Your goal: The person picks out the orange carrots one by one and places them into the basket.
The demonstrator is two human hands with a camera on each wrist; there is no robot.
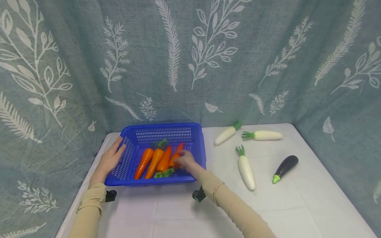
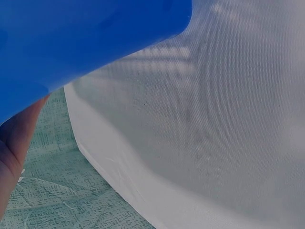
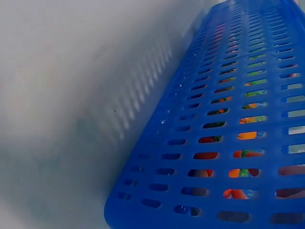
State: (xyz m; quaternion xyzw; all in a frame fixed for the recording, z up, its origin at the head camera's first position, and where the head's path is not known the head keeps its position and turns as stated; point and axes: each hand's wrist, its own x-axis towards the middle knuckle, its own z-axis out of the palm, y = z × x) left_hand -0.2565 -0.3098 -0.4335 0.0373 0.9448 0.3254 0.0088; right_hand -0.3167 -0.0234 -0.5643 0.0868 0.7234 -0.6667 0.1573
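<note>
A blue plastic basket with slotted walls stands on the table and holds several orange carrots with green tops. My left hand rests at the basket's left rim, its fingers straight along the edge and the thumb over the inner wall. In the left wrist view, part of this hand shows below the rim. Reaching inside over the right front side, my right hand has its curled fingers around the rightmost carrot, partly covering it. Through the slots in the right wrist view, orange and green patches show.
Three white radishes with green leaves lie right of the basket: one radish at the back, another radish beside it, and a third radish closer. An eggplant lies farther right on the white table. A patterned curtain hangs behind.
</note>
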